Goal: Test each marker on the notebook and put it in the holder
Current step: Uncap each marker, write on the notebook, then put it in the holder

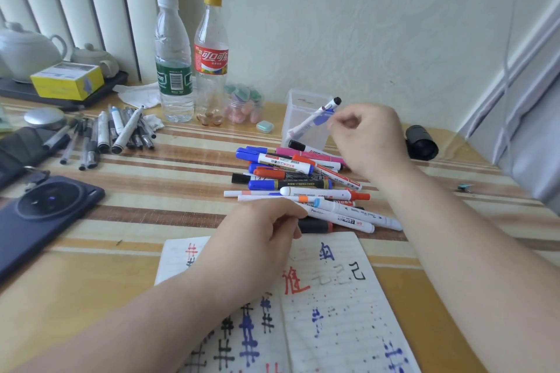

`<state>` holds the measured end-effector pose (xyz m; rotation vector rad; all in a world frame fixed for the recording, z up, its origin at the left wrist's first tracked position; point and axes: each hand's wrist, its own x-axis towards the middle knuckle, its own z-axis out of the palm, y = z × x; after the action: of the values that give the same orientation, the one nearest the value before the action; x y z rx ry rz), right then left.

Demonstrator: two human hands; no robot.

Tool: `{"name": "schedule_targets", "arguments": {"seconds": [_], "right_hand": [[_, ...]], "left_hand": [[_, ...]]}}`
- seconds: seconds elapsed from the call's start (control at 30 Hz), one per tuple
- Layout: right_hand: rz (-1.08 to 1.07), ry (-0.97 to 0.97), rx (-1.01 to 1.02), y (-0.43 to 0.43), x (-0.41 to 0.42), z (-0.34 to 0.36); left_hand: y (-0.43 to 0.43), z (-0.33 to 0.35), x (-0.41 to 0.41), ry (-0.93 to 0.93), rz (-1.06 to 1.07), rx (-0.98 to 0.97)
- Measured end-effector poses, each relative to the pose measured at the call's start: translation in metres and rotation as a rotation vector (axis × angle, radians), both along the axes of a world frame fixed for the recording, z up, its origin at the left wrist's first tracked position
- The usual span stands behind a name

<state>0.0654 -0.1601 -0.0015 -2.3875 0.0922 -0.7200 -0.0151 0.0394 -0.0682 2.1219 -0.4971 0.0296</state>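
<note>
A clear plastic holder (306, 100) stands at the back of the table. A white marker with a blue band and black cap (312, 119) leans slanted inside it. My right hand (371, 139) is beside the holder, thumb and forefinger pinching this marker at its blue band. A pile of markers (297, 182) in blue, red, pink, black and white lies in front of the holder. My left hand (257, 236) rests on the top edge of the open notebook (339, 306), fingers loosely curled, fingertips touching a white marker (342, 219) at the pile's near edge. The notebook pages carry red, blue and black test marks.
Two plastic bottles (174, 60) and a small jar of erasers (244, 104) stand behind the pile. A row of pens (121, 130) lies at left, with a dark phone (45, 209) nearer me. A black cylinder (421, 142) sits at right. Teapots and a yellow box (66, 80) are at the back left.
</note>
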Motion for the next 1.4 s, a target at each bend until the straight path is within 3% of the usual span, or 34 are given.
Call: {"name": "schedule_targets", "arguments": {"seconds": [0.1,0.23,0.43,0.8,0.93,1.0,1.1,1.23,1.4], "right_hand": [[0.189,0.332,-0.134,0.007,-0.037,-0.009],[0.266,0.486,-0.415,0.002,-0.066,-0.018],[0.193,0.556,-0.598,-0.016,-0.086,-0.015],[0.155,0.538,-0.491,-0.035,-0.085,-0.029],[0.078,0.482,-0.587,-0.045,-0.088,-0.027],[0.093,0.252,-0.488,-0.047,-0.095,-0.017],[0.14,-0.046,-0.153,-0.04,-0.108,-0.004],[0.394,0.068,0.602,-0.011,-0.121,-0.014],[0.532,0.119,0.804,0.007,-0.127,-0.049]], "left_hand": [[0.001,-0.001,0.001,-0.029,0.069,-0.034],[0.003,-0.003,0.003,-0.065,0.137,-0.034],[0.005,-0.004,0.007,-0.075,0.157,0.006],[0.004,-0.005,0.006,-0.091,0.132,0.033],[0.005,-0.004,0.004,-0.151,0.092,0.038],[0.005,-0.004,0.003,-0.182,0.064,0.031],[0.006,-0.003,0.001,-0.226,-0.045,0.005],[0.003,0.001,-0.004,-0.248,-0.228,0.0],[0.002,0.003,-0.006,-0.291,-0.292,0.07]]}}
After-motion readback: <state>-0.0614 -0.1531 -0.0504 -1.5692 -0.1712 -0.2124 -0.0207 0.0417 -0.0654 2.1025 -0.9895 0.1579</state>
